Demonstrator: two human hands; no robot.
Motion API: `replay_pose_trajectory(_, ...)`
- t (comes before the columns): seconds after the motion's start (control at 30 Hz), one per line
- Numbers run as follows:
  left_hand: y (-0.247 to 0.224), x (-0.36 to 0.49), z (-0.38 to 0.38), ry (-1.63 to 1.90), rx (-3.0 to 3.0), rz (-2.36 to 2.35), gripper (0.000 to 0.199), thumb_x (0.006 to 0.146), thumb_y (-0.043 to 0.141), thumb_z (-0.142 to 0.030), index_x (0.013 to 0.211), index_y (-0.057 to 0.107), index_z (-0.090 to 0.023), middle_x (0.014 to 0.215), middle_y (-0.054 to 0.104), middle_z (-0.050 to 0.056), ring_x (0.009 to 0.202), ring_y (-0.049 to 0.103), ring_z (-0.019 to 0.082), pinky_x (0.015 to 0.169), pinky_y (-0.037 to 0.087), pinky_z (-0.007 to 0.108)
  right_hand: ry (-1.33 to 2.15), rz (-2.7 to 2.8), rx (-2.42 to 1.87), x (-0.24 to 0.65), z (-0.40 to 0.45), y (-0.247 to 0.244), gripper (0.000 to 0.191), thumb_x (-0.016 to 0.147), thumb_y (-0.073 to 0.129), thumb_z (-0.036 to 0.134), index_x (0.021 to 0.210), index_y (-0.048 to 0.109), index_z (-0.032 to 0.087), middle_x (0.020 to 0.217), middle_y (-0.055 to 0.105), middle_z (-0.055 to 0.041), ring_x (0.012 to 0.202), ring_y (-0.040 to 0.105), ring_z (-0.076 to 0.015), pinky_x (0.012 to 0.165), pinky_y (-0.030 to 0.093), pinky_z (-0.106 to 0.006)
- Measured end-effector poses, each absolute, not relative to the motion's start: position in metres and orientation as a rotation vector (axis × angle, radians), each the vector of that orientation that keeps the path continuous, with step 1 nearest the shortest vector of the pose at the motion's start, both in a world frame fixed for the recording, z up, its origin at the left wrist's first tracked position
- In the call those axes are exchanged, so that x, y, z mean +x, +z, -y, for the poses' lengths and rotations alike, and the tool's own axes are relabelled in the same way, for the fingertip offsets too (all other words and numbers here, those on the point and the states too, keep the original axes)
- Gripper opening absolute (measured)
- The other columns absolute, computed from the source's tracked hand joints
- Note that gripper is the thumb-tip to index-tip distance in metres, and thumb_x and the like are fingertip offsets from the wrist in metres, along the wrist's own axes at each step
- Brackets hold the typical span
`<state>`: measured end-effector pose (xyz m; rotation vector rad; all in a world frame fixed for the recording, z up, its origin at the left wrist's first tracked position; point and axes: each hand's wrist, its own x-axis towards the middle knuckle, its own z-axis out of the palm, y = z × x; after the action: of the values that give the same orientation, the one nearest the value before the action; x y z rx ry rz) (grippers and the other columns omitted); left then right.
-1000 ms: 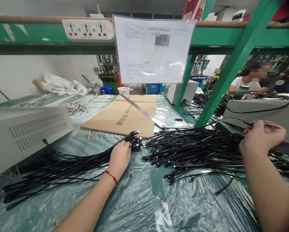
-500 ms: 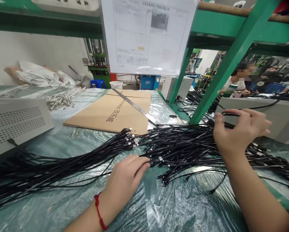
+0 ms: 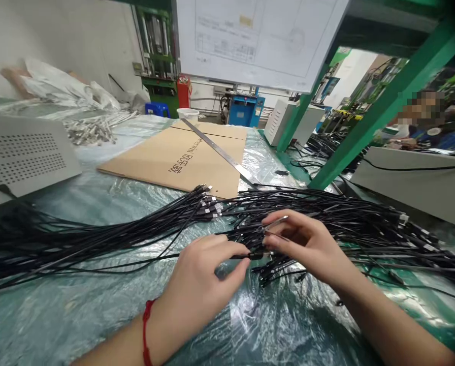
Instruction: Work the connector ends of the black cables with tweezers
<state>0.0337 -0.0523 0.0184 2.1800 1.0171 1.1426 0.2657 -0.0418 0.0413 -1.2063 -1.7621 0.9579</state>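
Observation:
My left hand [image 3: 208, 269], with a red cord bracelet on its wrist, pinches a black USB cable [image 3: 257, 255] just behind its plug. The plug end points right, toward my other hand. Between thumb and fingers, my right hand [image 3: 303, 241] holds thin metal tweezers [image 3: 279, 221], their two arms spread and slightly blurred. They are close above the held plug; whether they touch it I cannot tell. Behind both hands lies a heap of black cables [image 3: 307, 206]. Another bundle of black cables [image 3: 136, 239] stretches to the left, its metal plugs grouped near the middle.
A flat cardboard sheet [image 3: 155, 157] with a steel ruler [image 3: 216, 149] across it lies behind the cables. Grey perforated metal housing [image 3: 25, 157] stands at left. A green post [image 3: 383, 112] rises at right, and a printed sheet [image 3: 246, 46] hangs ahead. Another person sits far right.
My right hand has come down and left with the tweezers, from above the heap to beside the plug. My left hand has shifted slightly right with the cable. The view has tilted downward.

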Motion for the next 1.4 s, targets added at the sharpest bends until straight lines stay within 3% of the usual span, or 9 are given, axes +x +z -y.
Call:
replay_pose_trajectory(0.07, 0.02, 0.035, 0.054, 1.212, 2.204, -0.992, 0.012, 0.088, 0.065, -0.014, 0.094, 0.07, -0.024, 0.081, 0.067, -0.004, 0.074, 0.06, 0.013, 0.072, 0.044, 0.03, 0.819, 1.828, -1.113, 0.259, 0.051, 0.041, 0.019, 0.088, 0.072, 0.027, 0.106, 0.066, 0.025, 0.087, 0.069, -0.0007, 0.075, 0.065, -0.0121, 0.065, 0.052, -0.023)
replay_pose_trajectory(0.17, 0.02, 0.036, 0.056, 1.287, 2.255, -0.955, 0.011, 0.087, 0.064, -0.012, 0.093, 0.068, -0.021, 0.079, 0.064, -0.003, 0.073, 0.056, 0.014, 0.07, 0.042, 0.03, 0.525, 1.944, -0.929, 0.253, 0.062, 0.038, 0.025, 0.085, 0.071, 0.014, 0.107, 0.067, 0.024, 0.097, 0.065, -0.0032, 0.087, 0.063, -0.0145, 0.073, 0.052, -0.027)
replay_pose_trajectory(0.33, 0.021, 0.036, 0.061, 1.325, 2.341, -0.932, 0.013, 0.086, 0.06, -0.007, 0.091, 0.066, -0.017, 0.075, 0.057, -0.001, 0.072, 0.051, 0.015, 0.066, 0.039, 0.031, 0.421, 2.03, -0.818, 0.248, 0.071, 0.033, 0.033, 0.082, 0.067, 0.005, 0.112, 0.064, 0.019, 0.099, 0.064, -0.006, 0.093, 0.061, -0.017, 0.077, 0.053, -0.03)
replay_pose_trajectory(1.03, 0.016, 0.035, 0.064, 1.263, 2.55, -0.955, 0.014, 0.089, 0.055, -0.004, 0.091, 0.064, -0.015, 0.072, 0.046, -0.001, 0.07, 0.042, 0.016, 0.064, 0.035, 0.033, 0.315, 2.177, -0.783, 0.246, 0.073, 0.034, 0.032, 0.084, 0.065, 0.003, 0.114, 0.063, 0.015, 0.1, 0.064, -0.0061, 0.094, 0.062, -0.014, 0.081, 0.054, -0.026)
replay_pose_trajectory(1.27, 0.015, 0.033, 0.062, 1.173, 2.684, -0.952, 0.02, 0.094, 0.053, -0.01, 0.075, 0.053, -0.016, 0.071, 0.04, -0.001, 0.068, 0.035, 0.016, 0.061, 0.029, 0.035, 0.294, 2.245, -0.804, 0.245, 0.073, 0.036, 0.029, 0.086, 0.063, 0.004, 0.113, 0.063, 0.015, 0.099, 0.066, -0.0058, 0.093, 0.063, -0.0136, 0.081, 0.055, -0.025)
replay_pose_trajectory(1.4, 0.014, 0.033, 0.062, 1.188, 2.662, -0.941, 0.013, 0.093, 0.054, -0.007, 0.084, 0.06, -0.015, 0.071, 0.043, -0.001, 0.068, 0.038, 0.016, 0.062, 0.031, 0.034, 0.325, 2.211, -0.805, 0.247, 0.071, 0.033, 0.028, 0.087, 0.064, 0.005, 0.112, 0.063, 0.017, 0.098, 0.066, -0.0051, 0.092, 0.063, -0.0138, 0.081, 0.055, -0.026)
